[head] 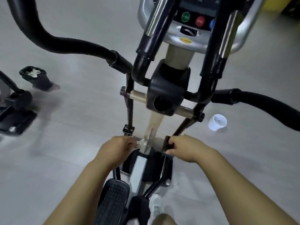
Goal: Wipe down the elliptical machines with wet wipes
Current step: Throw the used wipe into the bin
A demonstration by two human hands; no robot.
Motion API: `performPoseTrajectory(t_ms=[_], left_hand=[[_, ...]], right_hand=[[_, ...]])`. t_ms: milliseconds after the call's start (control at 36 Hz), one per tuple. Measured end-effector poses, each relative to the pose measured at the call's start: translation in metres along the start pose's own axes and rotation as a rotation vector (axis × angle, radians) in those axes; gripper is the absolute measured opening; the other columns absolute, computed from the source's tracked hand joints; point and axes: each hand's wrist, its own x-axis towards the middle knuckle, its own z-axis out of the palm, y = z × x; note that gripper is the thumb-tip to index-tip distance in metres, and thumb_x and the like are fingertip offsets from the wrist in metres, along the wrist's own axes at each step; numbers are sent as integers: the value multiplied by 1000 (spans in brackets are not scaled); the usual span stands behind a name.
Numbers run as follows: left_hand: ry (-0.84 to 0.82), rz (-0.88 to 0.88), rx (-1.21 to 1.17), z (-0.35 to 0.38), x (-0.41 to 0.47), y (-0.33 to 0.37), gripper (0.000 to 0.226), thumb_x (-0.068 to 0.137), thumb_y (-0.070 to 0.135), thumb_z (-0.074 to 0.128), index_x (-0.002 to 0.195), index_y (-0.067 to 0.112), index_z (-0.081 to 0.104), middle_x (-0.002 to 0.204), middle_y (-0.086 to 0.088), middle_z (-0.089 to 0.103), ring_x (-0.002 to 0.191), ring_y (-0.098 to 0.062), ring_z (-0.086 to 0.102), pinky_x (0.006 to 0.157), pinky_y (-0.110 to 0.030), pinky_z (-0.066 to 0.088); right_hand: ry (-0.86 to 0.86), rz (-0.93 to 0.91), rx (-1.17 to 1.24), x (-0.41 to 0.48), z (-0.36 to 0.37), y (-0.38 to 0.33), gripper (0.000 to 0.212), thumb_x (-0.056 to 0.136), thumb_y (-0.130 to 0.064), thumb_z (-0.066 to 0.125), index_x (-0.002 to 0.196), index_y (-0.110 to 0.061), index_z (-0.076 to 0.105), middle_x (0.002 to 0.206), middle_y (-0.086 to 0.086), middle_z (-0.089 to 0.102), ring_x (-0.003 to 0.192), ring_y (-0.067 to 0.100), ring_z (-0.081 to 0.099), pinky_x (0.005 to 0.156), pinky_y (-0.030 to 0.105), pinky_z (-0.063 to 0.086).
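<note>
Our left hand [116, 149], low and just left of centre, pinches a crumpled wet wipe [140, 142] in its fingertips and presses it against the beige bar [152, 127] where it meets the base. We judge this low joint is the patch being cleaned, since dust would gather there. Our right hand [186, 149], just right of centre, curls its fingers round a black bracket [168, 143] at the foot of the right link arm. That grip looks meant to stop the moving part swinging while we rub, though blur hides the exact finger hold. The elliptical machine [167, 88] fills the middle of the frame, from the console [193, 20] at the top edge down to the ribbed pedal [113, 198] at the bottom, so we lean over it between the 2 handles. On the floor at the middle left stands a dark bin [36, 78] with white scraps inside, probably used wipes, set near enough for a toss. A white tub [217, 122] sits on the floor right of centre, near the right hand; it may hold fresh wipes, but we cannot tell. Part of another machine [14, 114] shows at the left edge, not yet attended to.
</note>
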Motion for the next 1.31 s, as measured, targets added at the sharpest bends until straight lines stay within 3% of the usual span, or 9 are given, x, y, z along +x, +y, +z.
performPoseTrajectory(t_ms=[111,250,417,500,667,778,944,1083,1306], left_hand=[[-40,125,66,17,5,22,15,89,25,53,95,29,65,95,0,70,83,-26,62,68,-37,53],[-46,243,96,39,17,50,19,89,22,53,101,28,67,94,1,68,85,-23,62,68,-33,52],[-50,311,8,82,23,77,13,88,25,58,95,24,69,89,-1,70,82,-23,62,70,-33,51],[-74,315,17,111,22,91,14,86,31,59,94,26,69,92,-1,70,87,-24,63,76,-36,52],[-48,367,38,180,20,125,19,89,21,56,104,23,69,101,5,69,90,-16,60,71,-25,44],[-3,378,18,244,25,147,16,88,19,58,98,23,69,97,4,70,88,-17,61,80,-32,51],[-91,393,-8,337,-4,202,16,85,14,63,98,20,70,93,5,69,83,-11,59,74,-22,44],[-136,405,9,353,-22,265,14,87,16,63,93,26,69,81,15,63,74,-2,57,64,-16,42],[-84,454,13,373,-26,363,18,88,15,60,93,28,71,88,12,64,81,-8,59,75,-23,47]], right_hand=[[5,136,88,-30,17,32,39,92,-42,53,125,-20,53,118,2,57,100,19,54,79,30,45],[40,245,166,-54,42,64,41,91,-42,55,127,-22,51,122,2,57,107,22,54,85,32,46],[94,320,178,-61,84,105,47,90,-46,54,131,-22,48,126,2,55,110,22,54,91,35,46],[122,332,180,-65,106,127,46,90,-47,53,129,-23,49,125,1,56,109,21,54,92,38,47],[190,309,184,-70,158,187,47,91,-48,54,131,-25,48,126,0,55,108,20,54,89,34,46],[258,264,147,-66,204,238,49,90,-49,53,132,-25,47,129,0,55,113,20,53,92,35,45],[149,263,160,-109,267,310,45,92,-44,54,130,-21,49,128,2,55,110,22,53,92,36,45],[154,287,173,-159,266,363,48,90,-46,55,131,-23,48,129,1,54,113,21,52,93,36,45],[231,290,210,-214,248,442,50,91,-48,54,134,-25,46,131,-1,52,114,20,52,88,31,44]])
